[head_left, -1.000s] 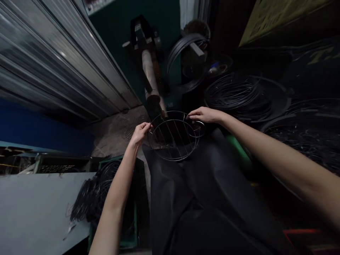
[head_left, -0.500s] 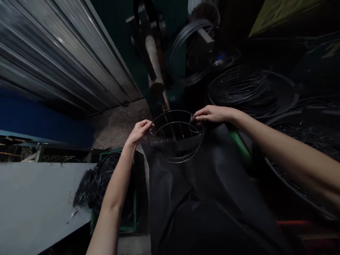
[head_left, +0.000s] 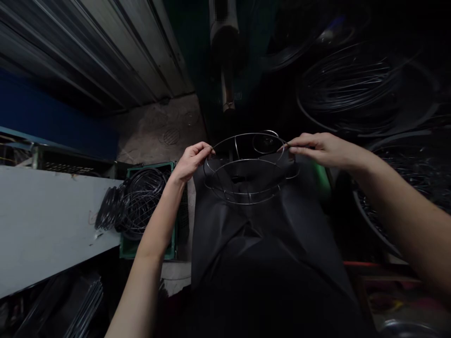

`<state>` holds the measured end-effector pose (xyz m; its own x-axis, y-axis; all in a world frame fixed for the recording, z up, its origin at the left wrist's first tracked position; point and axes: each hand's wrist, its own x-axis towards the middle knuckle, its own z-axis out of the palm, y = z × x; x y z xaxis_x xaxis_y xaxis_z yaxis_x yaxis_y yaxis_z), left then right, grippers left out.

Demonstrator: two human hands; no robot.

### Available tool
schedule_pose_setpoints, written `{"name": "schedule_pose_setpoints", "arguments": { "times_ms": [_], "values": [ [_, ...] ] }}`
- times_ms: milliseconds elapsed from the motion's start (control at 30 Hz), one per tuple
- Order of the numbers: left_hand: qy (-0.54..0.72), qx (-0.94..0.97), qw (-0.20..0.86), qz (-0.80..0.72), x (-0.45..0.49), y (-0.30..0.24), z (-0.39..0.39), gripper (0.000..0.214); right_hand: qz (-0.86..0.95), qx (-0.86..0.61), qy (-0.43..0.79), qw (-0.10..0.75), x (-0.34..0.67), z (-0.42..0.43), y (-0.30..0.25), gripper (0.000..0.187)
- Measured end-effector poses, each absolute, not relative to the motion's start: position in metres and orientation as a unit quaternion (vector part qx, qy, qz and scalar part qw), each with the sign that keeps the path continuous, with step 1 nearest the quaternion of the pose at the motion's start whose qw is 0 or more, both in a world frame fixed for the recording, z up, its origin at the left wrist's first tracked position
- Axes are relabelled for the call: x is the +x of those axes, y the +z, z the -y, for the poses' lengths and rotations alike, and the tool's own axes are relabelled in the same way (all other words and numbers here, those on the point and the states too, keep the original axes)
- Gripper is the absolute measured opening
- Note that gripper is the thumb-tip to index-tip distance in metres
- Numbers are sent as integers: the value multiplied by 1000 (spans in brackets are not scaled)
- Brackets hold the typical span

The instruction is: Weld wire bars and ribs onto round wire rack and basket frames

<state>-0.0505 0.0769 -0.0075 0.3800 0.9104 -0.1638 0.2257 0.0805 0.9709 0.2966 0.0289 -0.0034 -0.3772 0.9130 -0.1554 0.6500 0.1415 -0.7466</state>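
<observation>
A round wire frame, made of two metal rings joined by short wires, is held above my dark apron. My left hand pinches its left rim between thumb and fingers. On the far right side, my right hand is closed on the rim, by a small wire loop that shows inside the outline. Beyond the frame, the end of a machine's metal rod points down, apart from the wire.
A green crate of wire pieces stands at left beside a pale tabletop. Large basins of wire rods and small wire parts sit at right. Wire grids lie on the floor near the corrugated wall.
The view has tipped downward, so the machine and crate sit higher in it. Both hands still hold the wire frame, which now appears tilted flatter and slightly farther right.
</observation>
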Motion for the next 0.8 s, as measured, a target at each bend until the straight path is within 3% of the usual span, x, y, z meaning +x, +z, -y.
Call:
{"name": "schedule_pose_setpoints", "arguments": {
  "times_ms": [133,800],
  "values": [
    [308,598,569,-473,-49,-12,-79,36,732,-532,386,178,295,-32,-5,54],
    [268,570,608,-483,-52,-48,-93,36,663,-579,425,210,287,-47,-39,50]
  ]
}}
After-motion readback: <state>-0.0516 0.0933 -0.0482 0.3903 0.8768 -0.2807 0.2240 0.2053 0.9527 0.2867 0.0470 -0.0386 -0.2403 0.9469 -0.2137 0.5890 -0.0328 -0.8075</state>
